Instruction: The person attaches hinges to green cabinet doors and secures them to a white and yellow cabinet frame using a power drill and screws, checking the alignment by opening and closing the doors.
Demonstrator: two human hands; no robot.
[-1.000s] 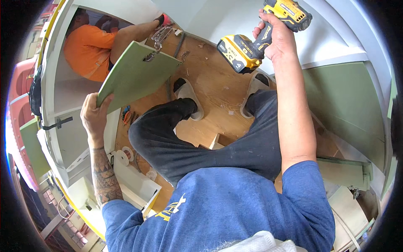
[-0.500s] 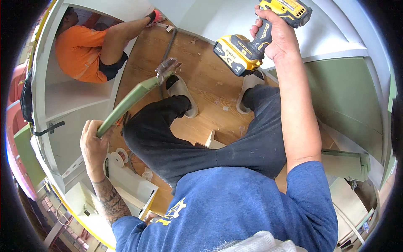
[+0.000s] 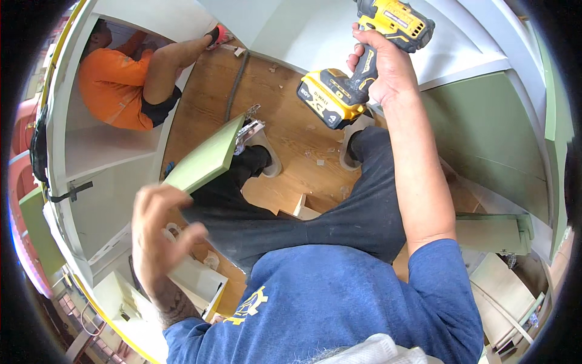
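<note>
My right hand (image 3: 391,70) is closed round the grip of a yellow and black cordless drill (image 3: 330,97), raised at the upper right, its battery toward the middle. On the left, a flat pale green panel (image 3: 209,158) is tilted over my left knee. Metal hinges (image 3: 247,133) sit at its far end. My left hand (image 3: 160,230), smeared by motion, is just below the panel's near end with thumb and fingers apart. Whether the fingertips touch the panel I cannot tell.
A person in an orange shirt (image 3: 112,88) sits inside the white cabinet (image 3: 109,148) at the left. A grey hose (image 3: 236,85) and scraps lie on the wooden floor (image 3: 297,136). Green panels (image 3: 491,139) stand at the right. White boards (image 3: 197,276) lie beside my left hip.
My left hand has let go of the panel and moved down and right, its fingers opening. The panel has turned to show its broad face. My right hand has shifted slightly left with the drill.
</note>
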